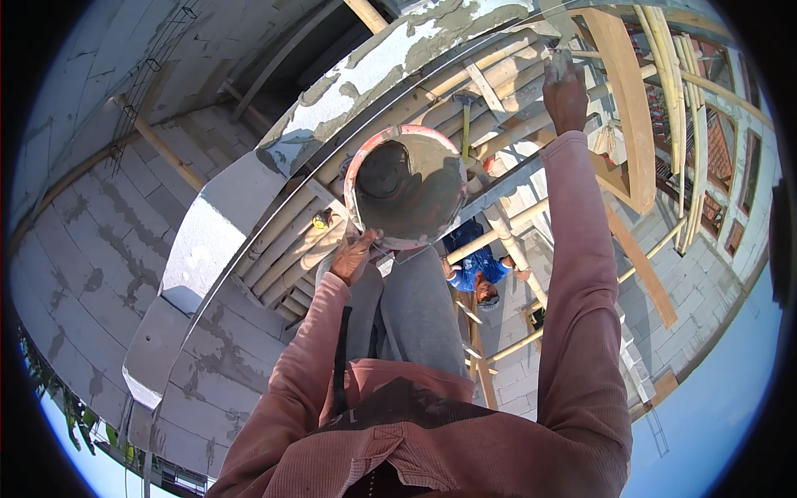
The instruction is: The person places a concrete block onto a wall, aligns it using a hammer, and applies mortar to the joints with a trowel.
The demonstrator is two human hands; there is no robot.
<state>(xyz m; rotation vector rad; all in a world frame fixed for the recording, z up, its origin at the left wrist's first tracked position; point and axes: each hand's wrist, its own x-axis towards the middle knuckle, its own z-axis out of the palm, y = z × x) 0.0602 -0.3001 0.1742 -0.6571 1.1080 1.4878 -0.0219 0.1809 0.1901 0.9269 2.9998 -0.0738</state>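
Fingers of my left hand (355, 256) are curled over the near rim of a round bucket (349, 187) with a reddish, mortar-smeared edge. Wet grey mortar (438, 191) lines it, with a dark hollow on its left side. My right arm is stretched far forward, and my right hand (565, 93) is closed around the handle of a trowel (559, 26), whose grey blade points away from me over the far end of the wall. Along the curved wall top (344, 80), rough mortar is spread over pale blocks. The handle itself is mostly hidden by my fingers.
Bamboo poles (299, 249) form a platform under the bucket. A hammer (466, 129) and a yellow tape measure (320, 221) lie on it. Pale blocks (207, 241) curve along the left. A curved wooden board (628, 108) stands right. Below, a person in blue (476, 259) is among poles.
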